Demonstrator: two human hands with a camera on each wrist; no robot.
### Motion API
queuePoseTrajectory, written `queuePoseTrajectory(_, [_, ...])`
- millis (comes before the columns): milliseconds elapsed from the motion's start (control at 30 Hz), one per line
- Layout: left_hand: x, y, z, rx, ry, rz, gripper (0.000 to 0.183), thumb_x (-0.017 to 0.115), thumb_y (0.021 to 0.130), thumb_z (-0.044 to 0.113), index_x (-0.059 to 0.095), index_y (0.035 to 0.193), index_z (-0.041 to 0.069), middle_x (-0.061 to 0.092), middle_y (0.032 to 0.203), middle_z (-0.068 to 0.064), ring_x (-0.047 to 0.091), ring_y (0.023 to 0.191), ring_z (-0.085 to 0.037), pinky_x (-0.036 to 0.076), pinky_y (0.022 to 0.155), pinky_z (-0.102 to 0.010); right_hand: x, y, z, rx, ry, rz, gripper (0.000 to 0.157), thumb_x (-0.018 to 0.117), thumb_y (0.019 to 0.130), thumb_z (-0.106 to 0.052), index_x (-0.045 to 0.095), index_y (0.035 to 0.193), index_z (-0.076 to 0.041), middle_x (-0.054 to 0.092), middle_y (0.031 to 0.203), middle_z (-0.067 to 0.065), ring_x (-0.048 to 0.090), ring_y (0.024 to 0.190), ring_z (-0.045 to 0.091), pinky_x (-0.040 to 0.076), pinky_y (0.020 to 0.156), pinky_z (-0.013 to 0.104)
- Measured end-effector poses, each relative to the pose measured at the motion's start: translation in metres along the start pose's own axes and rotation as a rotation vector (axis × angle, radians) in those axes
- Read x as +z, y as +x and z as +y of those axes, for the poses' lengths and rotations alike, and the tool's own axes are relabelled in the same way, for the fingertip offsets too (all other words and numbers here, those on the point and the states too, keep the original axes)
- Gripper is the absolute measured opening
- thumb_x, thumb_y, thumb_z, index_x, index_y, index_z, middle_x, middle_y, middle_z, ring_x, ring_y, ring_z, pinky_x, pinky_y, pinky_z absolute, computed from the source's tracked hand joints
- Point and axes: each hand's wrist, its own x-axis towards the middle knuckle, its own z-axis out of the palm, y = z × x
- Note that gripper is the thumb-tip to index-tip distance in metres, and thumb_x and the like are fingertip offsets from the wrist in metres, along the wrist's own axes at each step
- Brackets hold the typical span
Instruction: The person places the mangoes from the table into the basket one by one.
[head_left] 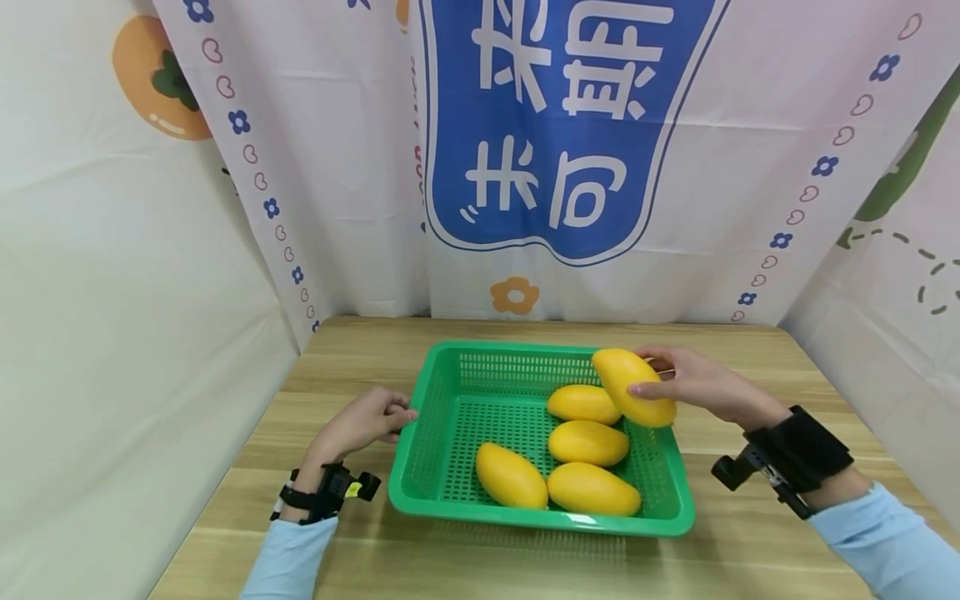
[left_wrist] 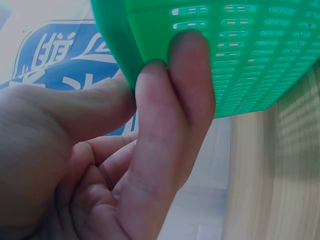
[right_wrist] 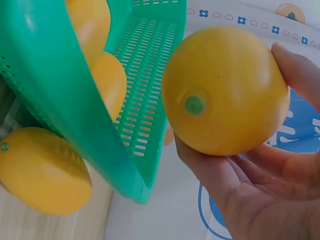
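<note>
Yellow mango (head_left: 624,379) in right hand (head_left: 693,385), basket rim (head_left: 525,516) in left hand (head_left: 369,421)

left hand (head_left: 372,417) pinching, thumb (left_wrist: 95,110) opposite two fingers (left_wrist: 162,105), right hand (head_left: 693,385) in a wider grip, both arms (head_left: 877,529) angled inward lol

1 mango (head_left: 633,390) aloft, 4 in basket (head_left: 450,507)

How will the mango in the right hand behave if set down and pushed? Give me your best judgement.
The mango would probably roll unevenly, being rounded but longer than it is wide. Its smooth skin may make it a little slippery. It seems fairly stiff: no dent shows where the right hand grips it.
</note>
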Motion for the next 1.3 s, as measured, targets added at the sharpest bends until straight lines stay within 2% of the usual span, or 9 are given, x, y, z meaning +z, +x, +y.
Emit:
queuePoseTrajectory(300, [0.000, -0.001, -0.001, -0.018, 0.003, 0.005, 0.025, 0.056, 0.102, 0.013, 0.067, 0.116, -0.004, 0.070, 0.084, -0.007, 0.068, 0.079, -0.017, 0.063, 0.078, -0.043, 0.005, 0.009, -0.009, -0.020, -0.016, -0.012, 0.065, 0.070, 0.093, -0.036, 0.046, 0.143, 0.000, 0.061, 0.130, 0.017, 0.057, 0.115, 0.029, 0.052, 0.098, 0.049])
queuePoseTrajectory(500, [-0.001, 0.000, 0.000, -0.015, -0.011, 0.001, 0.027, 0.056, 0.102, 0.014, 0.066, 0.118, -0.005, 0.071, 0.088, -0.008, 0.068, 0.081, -0.015, 0.063, 0.078, -0.042, 0.007, 0.013, -0.015, 0.014, -0.028, -0.020, 0.068, 0.071, 0.092, -0.041, 0.046, 0.142, -0.003, 0.060, 0.132, 0.016, 0.056, 0.118, 0.030, 0.051, 0.100, 0.049])
queuePoseTrajectory(600, [-0.001, 0.000, 0.000, -0.025, -0.011, 0.006, 0.026, 0.056, 0.102, 0.013, 0.067, 0.118, -0.004, 0.071, 0.088, -0.007, 0.068, 0.081, -0.016, 0.063, 0.079, -0.042, 0.008, 0.016, -0.019, -0.002, -0.026, -0.028, 0.066, 0.071, 0.092, -0.040, 0.047, 0.141, -0.003, 0.061, 0.130, 0.015, 0.057, 0.116, 0.028, 0.051, 0.098, 0.047])
queuePoseTrajectory(900, [0.001, -0.001, 0.000, -0.028, -0.009, 0.010, 0.021, 0.056, 0.102, 0.012, 0.068, 0.111, -0.003, 0.059, 0.073, -0.002, 0.056, 0.068, -0.016, 0.062, 0.079, -0.047, 0.015, 0.024, -0.022, -0.018, -0.037, -0.045, 0.064, 0.072, 0.090, -0.040, 0.050, 0.139, -0.005, 0.062, 0.127, 0.011, 0.056, 0.116, 0.028, 0.051, 0.098, 0.046])
queuePoseTrajectory(1067, [0.001, -0.001, 0.000, -0.024, -0.009, 0.012, 0.022, 0.056, 0.102, 0.012, 0.068, 0.112, -0.003, 0.064, 0.078, -0.004, 0.060, 0.071, -0.015, 0.063, 0.078, -0.046, 0.018, 0.028, -0.027, -0.032, -0.039, -0.054, 0.061, 0.073, 0.090, -0.039, 0.051, 0.137, -0.007, 0.064, 0.124, 0.009, 0.057, 0.116, 0.027, 0.050, 0.099, 0.047])
queuePoseTrajectory(1200, [0.001, -0.001, -0.001, -0.021, -0.011, 0.011, 0.023, 0.056, 0.102, 0.012, 0.068, 0.114, -0.004, 0.070, 0.085, -0.005, 0.066, 0.076, -0.016, 0.063, 0.078, -0.043, 0.020, 0.030, -0.031, -0.045, -0.032, -0.063, 0.059, 0.073, 0.090, -0.037, 0.052, 0.136, -0.007, 0.064, 0.122, 0.010, 0.058, 0.113, 0.026, 0.052, 0.097, 0.043])
queuePoseTrajectory(1300, [0.001, -0.001, 0.000, -0.022, -0.012, 0.010, 0.022, 0.056, 0.102, 0.012, 0.068, 0.112, -0.003, 0.065, 0.079, -0.003, 0.064, 0.074, -0.016, 0.063, 0.078, -0.044, 0.021, 0.032, -0.032, -0.069, -0.027, -0.074, 0.056, 0.072, 0.091, -0.035, 0.053, 0.135, -0.005, 0.065, 0.121, 0.010, 0.059, 0.110, 0.025, 0.052, 0.094, 0.041])
